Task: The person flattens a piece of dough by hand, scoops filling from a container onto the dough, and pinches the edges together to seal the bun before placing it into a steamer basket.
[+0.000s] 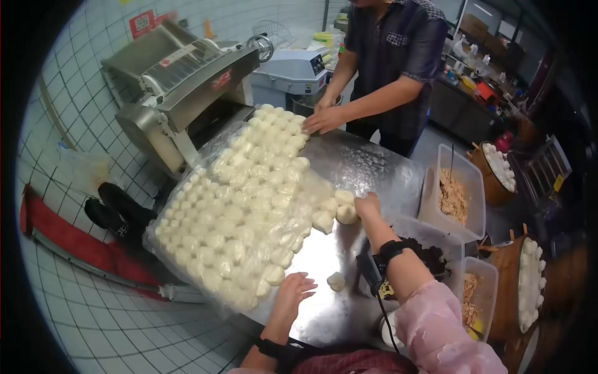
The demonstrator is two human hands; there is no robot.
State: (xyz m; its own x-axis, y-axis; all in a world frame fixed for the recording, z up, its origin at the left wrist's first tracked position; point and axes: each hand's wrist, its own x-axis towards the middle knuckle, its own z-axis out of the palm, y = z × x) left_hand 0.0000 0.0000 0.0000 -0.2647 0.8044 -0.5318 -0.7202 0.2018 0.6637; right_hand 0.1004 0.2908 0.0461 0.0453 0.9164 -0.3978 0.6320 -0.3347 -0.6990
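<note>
Rows of pale dough balls point(230, 206) cover the left half of the steel table point(314, 311), largely under clear plastic film point(293, 212). Beside the near edge of these rows is my left hand point(293, 297), its fingers apart and nothing in them. A lone dough ball point(336, 282) lies on the metal to its right. At the right end of a small uncovered group, my right hand point(369, 206) has its fingers curled against a dough ball point(346, 214); the fingertips are partly hidden.
Right of my right arm stand plastic tubs of dark filling point(430, 257) and orange-brown filling point(453, 196). Wooden steamers point(507, 280) holding white buns are farther right. A dough-rolling machine point(187, 81) stands at the back left. Across the table, a person's hands point(324, 117) touch the far dough balls.
</note>
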